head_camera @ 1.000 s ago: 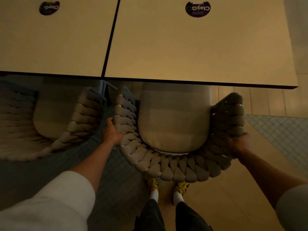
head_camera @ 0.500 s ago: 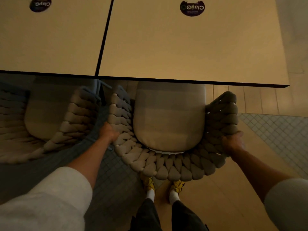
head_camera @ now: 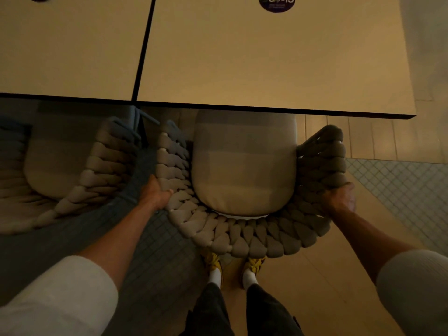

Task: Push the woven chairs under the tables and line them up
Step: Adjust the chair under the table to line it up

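A woven chair point(head_camera: 242, 236) with a thick braided beige back and a pale seat cushion point(head_camera: 244, 166) stands right in front of me. The front of its seat is hidden under the right-hand table point(head_camera: 266, 59). My left hand point(head_camera: 156, 194) grips the left side of the braided back. My right hand point(head_camera: 340, 197) grips the right side. A second woven chair point(head_camera: 97, 170) stands to the left, partly under the left-hand table point(head_camera: 68, 44). The two chairs' arms are close together with a narrow gap between them.
The two tables butt together along a dark seam point(head_camera: 144, 49), and a dark round sticker point(head_camera: 276, 3) lies at the far edge. My feet in yellow shoes point(head_camera: 214, 260) stand just behind the chair. Grey mosaic floor lies at left, wooden floor at right.
The chair has slid a little further under the table with both hands still on its back. The view has crept forward and down.
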The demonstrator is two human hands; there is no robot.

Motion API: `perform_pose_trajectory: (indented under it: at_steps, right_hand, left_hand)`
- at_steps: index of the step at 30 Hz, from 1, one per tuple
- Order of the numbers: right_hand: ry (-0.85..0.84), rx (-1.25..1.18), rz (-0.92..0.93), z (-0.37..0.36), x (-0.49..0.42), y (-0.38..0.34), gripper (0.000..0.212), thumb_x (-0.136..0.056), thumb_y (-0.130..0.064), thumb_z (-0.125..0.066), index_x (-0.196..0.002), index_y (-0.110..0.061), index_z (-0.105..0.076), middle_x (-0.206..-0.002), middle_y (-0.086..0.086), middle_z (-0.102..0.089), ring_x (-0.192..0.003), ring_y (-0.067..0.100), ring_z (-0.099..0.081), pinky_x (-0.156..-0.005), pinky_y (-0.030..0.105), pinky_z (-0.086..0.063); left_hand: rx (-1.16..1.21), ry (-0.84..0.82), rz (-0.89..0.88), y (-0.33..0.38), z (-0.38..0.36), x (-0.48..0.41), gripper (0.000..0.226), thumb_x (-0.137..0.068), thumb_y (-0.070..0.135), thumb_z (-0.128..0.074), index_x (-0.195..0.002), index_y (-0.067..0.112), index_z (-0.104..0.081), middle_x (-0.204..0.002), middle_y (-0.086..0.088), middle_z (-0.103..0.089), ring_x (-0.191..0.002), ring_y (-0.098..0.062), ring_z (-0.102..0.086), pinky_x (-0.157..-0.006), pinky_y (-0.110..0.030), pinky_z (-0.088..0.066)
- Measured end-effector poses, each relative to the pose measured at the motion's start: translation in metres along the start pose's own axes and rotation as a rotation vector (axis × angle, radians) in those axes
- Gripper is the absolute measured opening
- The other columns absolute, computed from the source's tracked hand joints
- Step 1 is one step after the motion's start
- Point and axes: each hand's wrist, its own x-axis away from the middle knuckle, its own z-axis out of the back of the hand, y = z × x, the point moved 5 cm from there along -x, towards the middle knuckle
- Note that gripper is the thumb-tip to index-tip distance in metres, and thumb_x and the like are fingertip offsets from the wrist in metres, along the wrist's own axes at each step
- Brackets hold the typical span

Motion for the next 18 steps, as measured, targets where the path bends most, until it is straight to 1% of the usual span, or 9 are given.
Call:
perform_pose_trajectory:
  at_steps: [4, 7, 11, 14, 18]
  right_hand:
    - [-0.012, -0.013, 0.001, 0.003, 0.002, -0.002, 0.055, -0.095, -0.024, -0.065, -0.136, -0.007, -0.032, -0.129, 0.032, -0.057, -0.117, 0.054, -0.056, -0.098, 0.064, -0.049]
    - [-0.035, -0.041, 0.011, -0.002, 0.006, -0.009, 0.053, -0.096, -0.021, -0.065, -0.136, -0.005, -0.033, -0.129, 0.031, -0.057, -0.118, 0.053, -0.056, -0.099, 0.061, -0.049]
    - [-0.027, -0.06, 0.016, -0.006, 0.008, -0.011, 0.052, -0.096, -0.022, -0.065, -0.134, -0.005, -0.034, -0.128, 0.03, -0.059, -0.117, 0.052, -0.058, -0.098, 0.06, -0.05]
    - [-0.029, -0.054, 0.022, -0.005, 0.006, -0.01, 0.055, -0.095, -0.023, -0.067, -0.135, -0.005, -0.033, -0.128, 0.03, -0.059, -0.116, 0.053, -0.058, -0.097, 0.061, -0.05]
    - [-0.031, -0.046, 0.028, -0.002, 0.002, -0.008, 0.052, -0.096, -0.021, -0.065, -0.133, -0.004, -0.033, -0.127, 0.031, -0.059, -0.115, 0.053, -0.058, -0.095, 0.06, -0.051]
  left_hand:
    - [0.012, -0.007, -0.035, 0.003, 0.002, -0.002, 0.068, -0.089, 0.023, -0.08, -0.146, 0.008, -0.046, -0.146, -0.022, -0.055, -0.132, -0.04, -0.054, -0.107, -0.043, -0.046]
    - [-0.023, 0.029, -0.042, 0.009, 0.012, -0.011, 0.063, -0.09, 0.023, -0.079, -0.143, 0.006, -0.049, -0.146, -0.024, -0.055, -0.132, -0.04, -0.054, -0.108, -0.044, -0.046]
    - [-0.085, 0.029, -0.043, 0.01, 0.016, -0.016, 0.068, -0.092, 0.024, -0.077, -0.148, 0.002, -0.044, -0.149, -0.026, -0.051, -0.136, -0.043, -0.051, -0.111, -0.046, -0.043]
    - [-0.132, 0.033, -0.036, 0.01, 0.012, -0.012, 0.069, -0.093, 0.024, -0.077, -0.147, 0.0, -0.042, -0.148, -0.028, -0.051, -0.135, -0.044, -0.051, -0.108, -0.044, -0.043]
    - [-0.122, 0.019, -0.048, 0.01, 0.011, -0.01, 0.069, -0.09, 0.024, -0.079, -0.146, 0.001, -0.044, -0.146, -0.028, -0.053, -0.134, -0.043, -0.053, -0.107, -0.043, -0.044]
